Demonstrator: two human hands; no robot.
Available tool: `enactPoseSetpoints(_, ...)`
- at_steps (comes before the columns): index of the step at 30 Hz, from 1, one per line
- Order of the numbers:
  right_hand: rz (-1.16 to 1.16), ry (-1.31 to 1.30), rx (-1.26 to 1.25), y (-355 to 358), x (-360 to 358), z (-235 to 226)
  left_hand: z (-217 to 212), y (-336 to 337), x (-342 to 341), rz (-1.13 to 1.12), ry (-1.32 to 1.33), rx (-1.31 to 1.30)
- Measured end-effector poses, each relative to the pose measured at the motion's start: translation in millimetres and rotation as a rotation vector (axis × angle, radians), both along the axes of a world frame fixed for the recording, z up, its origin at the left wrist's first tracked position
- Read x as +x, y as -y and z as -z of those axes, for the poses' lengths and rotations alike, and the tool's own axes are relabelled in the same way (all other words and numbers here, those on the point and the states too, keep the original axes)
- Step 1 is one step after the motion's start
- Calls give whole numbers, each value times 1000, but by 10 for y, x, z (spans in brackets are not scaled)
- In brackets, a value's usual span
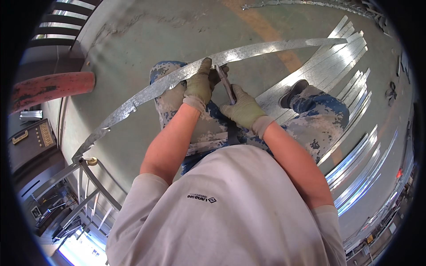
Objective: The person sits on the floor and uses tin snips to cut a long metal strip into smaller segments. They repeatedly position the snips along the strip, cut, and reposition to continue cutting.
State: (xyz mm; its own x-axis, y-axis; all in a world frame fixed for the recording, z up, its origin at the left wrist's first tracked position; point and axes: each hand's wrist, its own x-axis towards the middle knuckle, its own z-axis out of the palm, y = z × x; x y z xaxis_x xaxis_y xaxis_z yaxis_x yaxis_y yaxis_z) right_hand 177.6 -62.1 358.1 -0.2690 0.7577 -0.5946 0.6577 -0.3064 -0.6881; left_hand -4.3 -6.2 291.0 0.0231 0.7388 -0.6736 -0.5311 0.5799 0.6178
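Observation:
A long, thin galvanized metal strip [262, 48] crosses in front of me, with small notches and bent tabs along its near edge. My left hand [199, 86], in a pale green work glove, is closed on the strip near its middle, above my camouflage-trousered leg. In my right hand [246, 107], gloved as well, are what look like tin snips [226, 84] with worn, brownish handles. Their working end meets the strip's near edge right beside my left fingers. Whether the jaws are closed on the metal is hidden.
Flat metal strips [326, 66] lie fanned on the floor under my right foot, with more shiny strips [353, 155] further right. At left are a red curved tube [55, 90] and a metal frame [100, 190] with a caster, near the strip's left end.

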Motion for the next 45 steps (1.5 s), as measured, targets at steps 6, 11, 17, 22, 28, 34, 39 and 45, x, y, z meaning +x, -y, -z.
enactPoseSetpoints(6,17,12,21,37,5,29,69,31,45,-72,7,73)
enactPoseSetpoints(11,-35,228,33,17,-173,-131,157,10,30,-98,7,91)
enactPoseSetpoints(17,-64,382,-24,-4,-314,-213,154,2,54,-79,-14,67)
enactPoseSetpoints(22,-54,345,-39,30,-303,-267,144,25,-12,4,-136,51)
enactPoseSetpoints(28,-14,326,-59,-25,-318,-262,128,18,5,14,-118,78)
enactPoseSetpoints(34,-19,367,-66,-17,-368,-254,188,-56,-43,7,-137,89)
enactPoseSetpoints(39,-46,347,34,31,-214,-175,232,-5,-50,-59,-32,80)
enactPoseSetpoints(45,-10,234,-4,60,267,153,-37,20,15,-207,-14,67)
